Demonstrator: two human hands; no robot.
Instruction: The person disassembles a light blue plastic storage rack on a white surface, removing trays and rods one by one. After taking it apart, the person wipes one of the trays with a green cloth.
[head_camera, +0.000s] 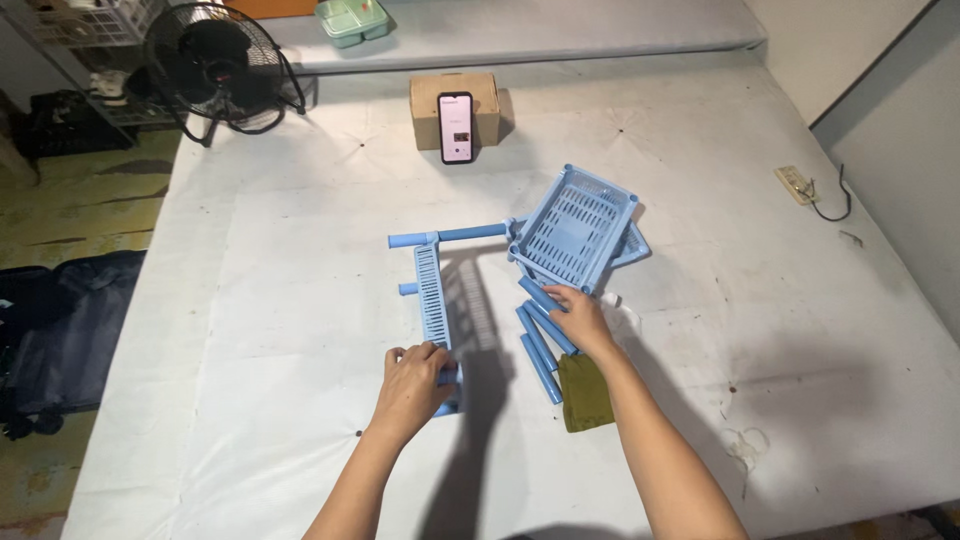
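Observation:
A light blue slotted plastic shelf panel (430, 290) stands on its edge on the white sheet, with blue tube legs (460, 235) sticking out at its far end. My left hand (412, 382) grips the near end of this panel. My right hand (580, 318) rests on several loose blue tubes (540, 345) lying side by side, fingers closed around one. Just beyond them lie stacked blue basket trays (575, 228), tilted. An olive green cloth (584, 392) lies under my right wrist.
A cardboard box (455, 105) with a phone (457, 127) leaning on it stands at the back. A black fan (215, 62) sits at the back left, a green lidded container (352, 20) behind. A power strip (797, 184) lies at the right. The sheet's left edge (150, 300) drops to the floor.

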